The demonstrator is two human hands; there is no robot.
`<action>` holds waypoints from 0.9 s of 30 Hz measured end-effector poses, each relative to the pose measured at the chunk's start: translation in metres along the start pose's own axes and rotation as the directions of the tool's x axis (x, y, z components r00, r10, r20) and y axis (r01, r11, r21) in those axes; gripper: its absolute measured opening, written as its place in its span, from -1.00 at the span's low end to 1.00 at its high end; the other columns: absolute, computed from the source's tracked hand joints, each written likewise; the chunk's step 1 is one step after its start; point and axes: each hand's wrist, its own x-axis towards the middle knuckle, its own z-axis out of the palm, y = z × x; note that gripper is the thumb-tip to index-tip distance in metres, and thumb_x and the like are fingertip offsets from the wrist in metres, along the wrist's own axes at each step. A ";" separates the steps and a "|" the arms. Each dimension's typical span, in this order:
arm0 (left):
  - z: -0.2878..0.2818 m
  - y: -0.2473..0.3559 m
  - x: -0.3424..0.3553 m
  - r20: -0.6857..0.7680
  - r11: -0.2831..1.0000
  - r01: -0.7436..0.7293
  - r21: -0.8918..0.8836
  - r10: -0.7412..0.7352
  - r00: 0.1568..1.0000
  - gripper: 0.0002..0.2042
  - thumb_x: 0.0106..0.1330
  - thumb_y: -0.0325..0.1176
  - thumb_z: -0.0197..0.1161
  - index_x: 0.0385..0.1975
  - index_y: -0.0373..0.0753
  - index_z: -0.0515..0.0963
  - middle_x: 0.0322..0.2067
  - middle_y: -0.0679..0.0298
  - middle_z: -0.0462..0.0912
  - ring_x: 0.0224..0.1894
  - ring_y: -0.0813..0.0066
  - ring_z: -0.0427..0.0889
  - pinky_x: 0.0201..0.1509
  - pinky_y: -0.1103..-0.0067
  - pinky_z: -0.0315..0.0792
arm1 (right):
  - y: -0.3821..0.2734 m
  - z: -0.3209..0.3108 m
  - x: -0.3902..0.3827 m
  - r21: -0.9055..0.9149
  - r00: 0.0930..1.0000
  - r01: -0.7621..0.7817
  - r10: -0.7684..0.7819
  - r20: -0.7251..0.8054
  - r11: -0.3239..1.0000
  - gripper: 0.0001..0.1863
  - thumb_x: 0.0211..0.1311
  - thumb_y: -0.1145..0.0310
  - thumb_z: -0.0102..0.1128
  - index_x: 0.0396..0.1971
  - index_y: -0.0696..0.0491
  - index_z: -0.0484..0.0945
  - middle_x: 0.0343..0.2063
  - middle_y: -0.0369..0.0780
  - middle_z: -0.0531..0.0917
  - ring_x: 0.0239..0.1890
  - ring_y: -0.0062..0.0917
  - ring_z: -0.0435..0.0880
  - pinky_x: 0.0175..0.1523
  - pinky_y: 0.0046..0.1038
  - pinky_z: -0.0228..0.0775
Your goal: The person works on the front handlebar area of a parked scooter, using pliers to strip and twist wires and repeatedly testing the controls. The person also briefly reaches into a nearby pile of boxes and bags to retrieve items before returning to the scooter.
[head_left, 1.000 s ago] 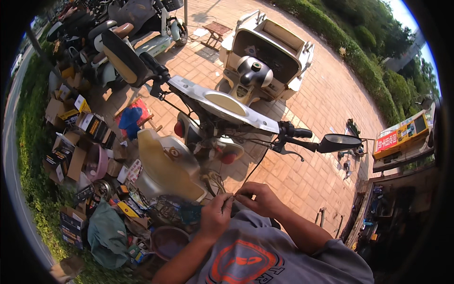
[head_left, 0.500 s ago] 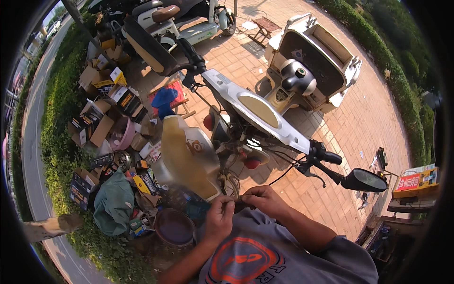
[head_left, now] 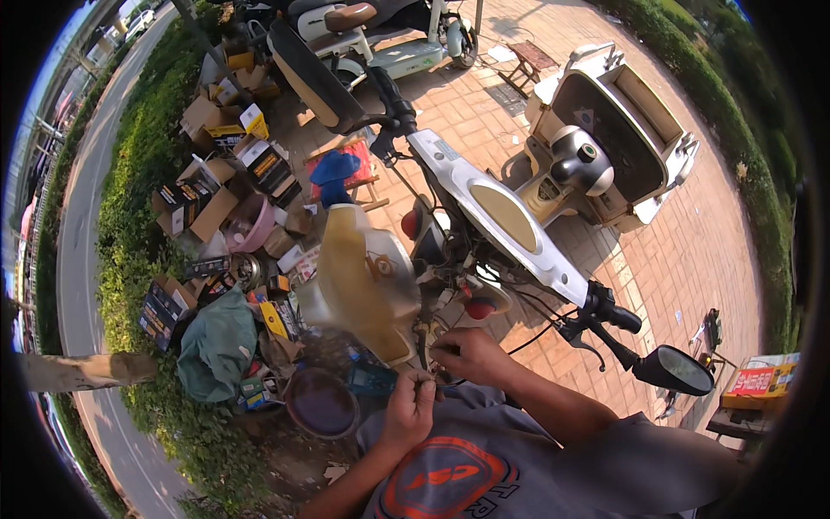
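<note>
Low in the middle, my left hand (head_left: 410, 408) is closed, thumb pressed against the fingers; what it pinches is too small to make out. Just right of it and farther forward, my right hand (head_left: 471, 355) has its fingers curled together near a bundle of wires (head_left: 424, 333). Whatever sits in those fingers is hidden. Ahead of both hands is an electric scooter's handlebar (head_left: 497, 216) with a white and tan cover. Its beige front panel (head_left: 367, 277) hangs to the left, with cables and red-lensed lamps (head_left: 481, 308) exposed beside it.
A mirror (head_left: 674, 369) sticks out at the right. Left lie cardboard boxes (head_left: 207, 203), a pink basin (head_left: 251, 222), a green cloth (head_left: 216, 344) and a dark round basin (head_left: 321, 404). A red folding stool (head_left: 350, 173) and a cream vehicle body (head_left: 618, 130) stand beyond.
My right hand has moved forward, away from my left, toward the wires. Both hands stay closed. The whole scene has shifted right as the view turned.
</note>
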 end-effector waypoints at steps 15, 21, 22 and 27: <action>0.016 0.016 0.033 0.000 0.949 -0.089 0.302 0.093 0.996 -0.89 0.35 -0.42 0.13 -0.26 -0.33 0.43 -0.53 0.19 0.56 -0.53 0.51 0.57 -0.43 0.58 0.44 | 0.001 0.017 -0.058 -0.048 0.878 0.096 -0.107 -0.466 0.994 -0.87 0.10 0.46 0.31 -0.37 0.17 0.63 -0.51 -0.16 0.61 -0.46 -0.40 0.66 -0.36 -0.46 0.50; 0.019 0.022 0.031 0.021 0.965 -0.046 0.259 0.042 0.999 -0.87 0.32 -0.41 0.18 -0.28 -0.35 0.51 -0.47 0.14 0.62 -0.45 0.48 0.62 -0.36 0.57 0.48 | -0.003 0.012 -0.064 0.246 0.909 -0.038 0.136 -0.394 0.968 -0.85 0.16 0.44 0.26 -0.32 0.21 0.61 -0.50 -0.20 0.62 -0.39 -0.57 0.65 -0.30 -0.53 0.49; 0.020 0.023 0.031 0.018 0.960 -0.058 0.276 0.056 0.998 -0.87 0.32 -0.41 0.19 -0.28 -0.35 0.52 -0.46 0.12 0.63 -0.44 0.46 0.63 -0.35 0.56 0.48 | 0.000 0.013 -0.064 0.289 0.912 -0.039 0.153 -0.382 0.956 -0.84 0.17 0.44 0.25 -0.30 0.21 0.61 -0.46 -0.19 0.62 -0.39 -0.57 0.63 -0.30 -0.52 0.47; 0.022 0.027 0.029 0.020 0.919 -0.157 0.363 0.160 0.987 -0.88 0.28 -0.43 0.22 -0.28 -0.34 0.53 -0.41 0.04 0.64 -0.38 0.22 0.67 -0.32 0.50 0.51 | 0.007 0.016 -0.064 0.434 0.922 -0.045 0.204 -0.328 0.900 -0.83 0.18 0.43 0.24 -0.29 0.22 0.61 -0.42 -0.23 0.59 -0.38 -0.63 0.57 -0.27 -0.57 0.41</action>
